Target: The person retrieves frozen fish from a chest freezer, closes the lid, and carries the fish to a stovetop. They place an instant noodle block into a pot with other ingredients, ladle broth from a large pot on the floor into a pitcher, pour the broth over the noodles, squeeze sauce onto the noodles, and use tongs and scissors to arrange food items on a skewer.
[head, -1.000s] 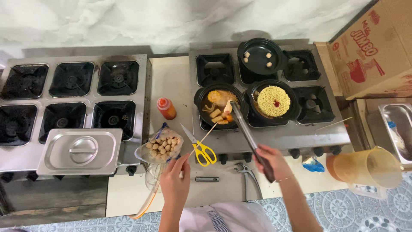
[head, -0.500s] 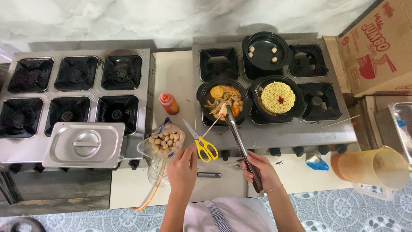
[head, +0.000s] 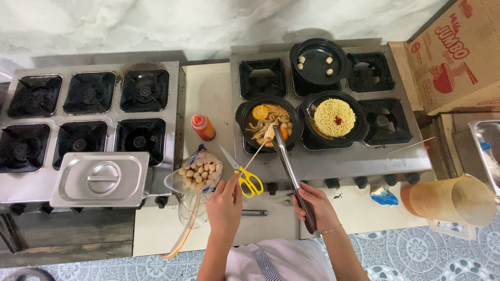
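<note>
Since half a second ago your tongs (head: 289, 169) have kept their tips at the left pot while your view has drifted so that both stoves sit a little lower in the frame.

Across the left half of the frame lies the six-burner steel stove (head: 94, 109), with a lidded steel pan (head: 101, 179) on its lower edge. Right of centre stands the second stove (head: 323, 104), and the cardboard box (head: 458, 52) fills the upper right corner.

On the second stove three black pots stand close together: the back pot (head: 319, 61) with a few pale balls in it, the right pot (head: 334, 118) with a round block of yellow noodles, and the left pot (head: 269, 120) with noodles, a piece of corn and orange bits.

Your right hand (head: 315, 205), low and centre-right, is closed round the handle end of the tongs, fingers curled and pressed together. These are long, slim and steel-grey; their long axis runs from your fist up and slightly left, and the tips pinch a small pale ball just over the near rim of the left pot.

Your left hand (head: 225, 204), lower centre, rests with fingers loosely together, fingertips touching the yellow-handled scissors (head: 245, 174), whose blades point to the upper left. Just left of them lies the clear bag of brown balls (head: 198, 171), and above it stands the orange sauce bottle (head: 203, 127).
</note>
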A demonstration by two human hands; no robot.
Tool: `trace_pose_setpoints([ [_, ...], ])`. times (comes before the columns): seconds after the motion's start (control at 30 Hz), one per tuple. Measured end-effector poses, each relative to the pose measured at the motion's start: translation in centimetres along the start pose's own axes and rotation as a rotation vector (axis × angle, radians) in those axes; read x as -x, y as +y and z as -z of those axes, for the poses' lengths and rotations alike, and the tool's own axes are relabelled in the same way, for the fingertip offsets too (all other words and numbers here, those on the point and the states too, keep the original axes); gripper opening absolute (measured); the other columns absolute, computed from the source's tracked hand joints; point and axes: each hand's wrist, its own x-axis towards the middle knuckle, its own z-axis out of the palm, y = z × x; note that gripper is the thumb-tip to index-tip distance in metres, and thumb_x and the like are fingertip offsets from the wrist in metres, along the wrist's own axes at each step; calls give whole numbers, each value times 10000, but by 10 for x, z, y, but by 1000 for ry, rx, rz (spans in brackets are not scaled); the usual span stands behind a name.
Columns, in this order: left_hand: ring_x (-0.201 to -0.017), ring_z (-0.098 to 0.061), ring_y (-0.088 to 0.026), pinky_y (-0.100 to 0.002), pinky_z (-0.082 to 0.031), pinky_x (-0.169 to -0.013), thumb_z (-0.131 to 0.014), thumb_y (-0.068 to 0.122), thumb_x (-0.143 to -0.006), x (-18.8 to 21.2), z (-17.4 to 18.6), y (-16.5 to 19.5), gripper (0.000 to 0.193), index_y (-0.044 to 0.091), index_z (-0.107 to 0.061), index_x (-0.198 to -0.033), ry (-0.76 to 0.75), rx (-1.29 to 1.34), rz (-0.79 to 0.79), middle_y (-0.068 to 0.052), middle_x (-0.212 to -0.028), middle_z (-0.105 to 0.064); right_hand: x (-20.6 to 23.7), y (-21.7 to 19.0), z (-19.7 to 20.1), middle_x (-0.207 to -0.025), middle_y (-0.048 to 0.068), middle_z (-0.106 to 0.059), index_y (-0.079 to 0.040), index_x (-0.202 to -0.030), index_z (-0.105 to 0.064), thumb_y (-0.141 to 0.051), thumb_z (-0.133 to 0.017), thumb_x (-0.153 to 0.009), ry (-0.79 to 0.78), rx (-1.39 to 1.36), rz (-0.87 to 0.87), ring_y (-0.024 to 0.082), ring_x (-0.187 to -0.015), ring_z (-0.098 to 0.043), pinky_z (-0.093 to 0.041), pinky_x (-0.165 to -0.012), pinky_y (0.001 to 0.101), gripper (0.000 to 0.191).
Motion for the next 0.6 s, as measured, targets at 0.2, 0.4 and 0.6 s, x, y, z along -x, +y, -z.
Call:
trace_pose_setpoints([
  [0.2, -538, -598, -245, -380, -476, -506, -699, 78, -912, 1, -2, 1, 220, 124, -734, -1124, 13, 45, 1, -58, -727, -617, 0, 0, -4, -802, 112, -650, -11, -1154, -605, -187, -597, -981, 27, 9, 10, 172, -491, -533, -426, -414, 332, 247],
  [0.4, -510, -577, -227, -370, -471, -496, -698, 74, -910, 2, -2, 1, 231, 130, -738, -1131, -3, 46, 30, -53, -716, -611, 2, -3, -9, -805, 110, -646, -13, -1193, -619, -185, -598, -976, 31, -9, -1, 166, -490, -530, -423, -424, 321, 277],
  [0.6, -516, -569, -214, -360, -468, -495, -695, 76, -914, 2, -2, 3, 237, 131, -733, -1141, 20, 50, 23, -45, -726, -610, 3, -3, -11, -813, 118, -651, -1, -1180, -599, -185, -597, -987, 24, -6, -2, 174, -496, -535, -421, -420, 324, 267],
])
